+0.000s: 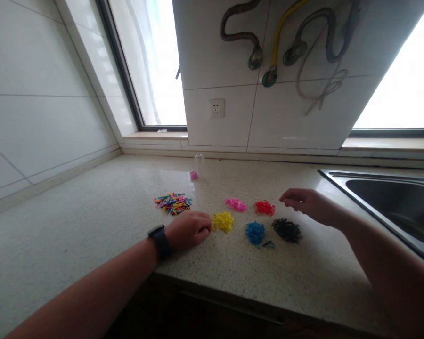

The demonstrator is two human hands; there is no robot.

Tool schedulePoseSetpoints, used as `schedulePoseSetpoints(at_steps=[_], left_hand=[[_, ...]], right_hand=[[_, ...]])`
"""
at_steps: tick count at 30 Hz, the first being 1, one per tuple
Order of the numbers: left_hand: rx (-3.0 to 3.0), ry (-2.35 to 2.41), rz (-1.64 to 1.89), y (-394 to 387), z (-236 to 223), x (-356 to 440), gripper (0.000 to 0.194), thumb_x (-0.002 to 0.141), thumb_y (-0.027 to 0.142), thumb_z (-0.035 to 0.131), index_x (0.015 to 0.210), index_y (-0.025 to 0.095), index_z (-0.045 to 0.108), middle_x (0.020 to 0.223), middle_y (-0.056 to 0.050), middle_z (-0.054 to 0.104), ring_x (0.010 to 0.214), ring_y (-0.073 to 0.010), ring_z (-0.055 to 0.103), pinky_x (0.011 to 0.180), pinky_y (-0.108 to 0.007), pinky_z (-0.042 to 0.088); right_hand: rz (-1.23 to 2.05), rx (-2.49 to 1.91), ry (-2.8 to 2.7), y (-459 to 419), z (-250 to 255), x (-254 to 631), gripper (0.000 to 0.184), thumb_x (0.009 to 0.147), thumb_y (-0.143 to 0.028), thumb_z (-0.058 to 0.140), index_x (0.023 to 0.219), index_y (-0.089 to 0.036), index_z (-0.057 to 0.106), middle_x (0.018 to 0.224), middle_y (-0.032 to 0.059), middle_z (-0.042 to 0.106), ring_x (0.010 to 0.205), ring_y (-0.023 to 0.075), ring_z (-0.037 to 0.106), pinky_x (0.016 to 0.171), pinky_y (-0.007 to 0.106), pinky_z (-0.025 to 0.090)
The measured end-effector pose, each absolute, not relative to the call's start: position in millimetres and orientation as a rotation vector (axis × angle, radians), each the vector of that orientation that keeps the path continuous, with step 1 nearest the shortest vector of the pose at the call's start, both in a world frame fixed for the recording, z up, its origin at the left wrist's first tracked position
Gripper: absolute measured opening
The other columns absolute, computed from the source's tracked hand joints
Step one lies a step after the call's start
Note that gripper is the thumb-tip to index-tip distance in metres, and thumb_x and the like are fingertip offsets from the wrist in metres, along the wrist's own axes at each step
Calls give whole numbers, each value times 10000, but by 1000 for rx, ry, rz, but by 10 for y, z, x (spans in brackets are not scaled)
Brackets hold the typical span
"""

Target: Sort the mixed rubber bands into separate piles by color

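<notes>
My left hand (190, 230), with a dark watch on the wrist, rests on the counter with its fingers curled into a fist. It is right beside a pile of yellow rubber bands (223, 221); anything inside it is hidden. Behind it lies a mixed-colour pile of rubber bands (173, 203). My right hand (298, 199) hovers right of the red rubber bands (265, 207), thumb and fingertips pinched together; what they hold is too small to make out. Below it are black rubber bands (287, 230). Blue rubber bands (255, 233) and pink rubber bands (236, 204) form separate piles.
A clear plastic jar (199, 162) stands near the wall, with a pink cap (194, 175) beside it. A metal sink (392, 197) is set into the speckled counter (102, 212) at right. Hoses and a socket (217, 108) are on the tiled wall.
</notes>
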State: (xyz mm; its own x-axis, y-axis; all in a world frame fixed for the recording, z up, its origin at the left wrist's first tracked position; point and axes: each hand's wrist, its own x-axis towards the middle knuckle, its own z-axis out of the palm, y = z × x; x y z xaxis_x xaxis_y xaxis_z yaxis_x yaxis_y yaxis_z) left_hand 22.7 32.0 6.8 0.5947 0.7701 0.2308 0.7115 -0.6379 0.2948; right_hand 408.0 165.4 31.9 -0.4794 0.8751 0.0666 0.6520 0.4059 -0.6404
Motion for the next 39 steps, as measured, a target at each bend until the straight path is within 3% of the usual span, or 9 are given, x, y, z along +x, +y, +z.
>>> schedulePoseSetpoints(at_steps=[5, 9, 19, 30, 39], left_hand=[[2766, 1238, 385, 325, 87, 249, 192, 843, 113, 476, 706, 177, 594, 739, -33, 610, 705, -156, 549, 674, -265, 402], [2782, 1214, 346, 324, 108, 249, 196, 826, 91, 475, 686, 179, 579, 734, -35, 614, 703, -161, 566, 677, -270, 414], [2791, 1188, 372, 343, 85, 232, 185, 824, 89, 498, 689, 180, 587, 741, -37, 639, 696, -163, 588, 673, -268, 425], [2841, 1148, 372, 383, 53, 226, 194, 851, 104, 499, 693, 173, 589, 737, -50, 647, 680, -165, 605, 647, -275, 422], [2827, 1191, 318, 351, 88, 229, 187, 852, 109, 495, 698, 178, 573, 745, -31, 644, 686, -154, 588, 658, -268, 418]], right_hand=[[612, -1130, -2545, 1489, 662, 3374, 313, 887, -476, 557, 938, -212, 716, 745, 38, 680, 664, 161, 569, 629, 291, 409], [461, -911, -2733, 1457, 784, 2692, 218, 872, -339, 589, 949, -199, 737, 793, 41, 724, 699, 162, 604, 657, 274, 396], [119, -805, -2930, 1715, 438, 1448, 291, 877, -310, 569, 1087, -205, 740, 1077, 88, 751, 970, 249, 668, 790, 302, 436], [111, -804, -2938, 1707, 283, 1158, 242, 887, -256, 548, 1030, -185, 730, 1094, 100, 737, 967, 237, 663, 757, 296, 453], [140, -838, -2886, 1690, 399, 1537, 194, 880, -257, 589, 996, -212, 738, 1014, 63, 754, 908, 203, 669, 715, 263, 419]])
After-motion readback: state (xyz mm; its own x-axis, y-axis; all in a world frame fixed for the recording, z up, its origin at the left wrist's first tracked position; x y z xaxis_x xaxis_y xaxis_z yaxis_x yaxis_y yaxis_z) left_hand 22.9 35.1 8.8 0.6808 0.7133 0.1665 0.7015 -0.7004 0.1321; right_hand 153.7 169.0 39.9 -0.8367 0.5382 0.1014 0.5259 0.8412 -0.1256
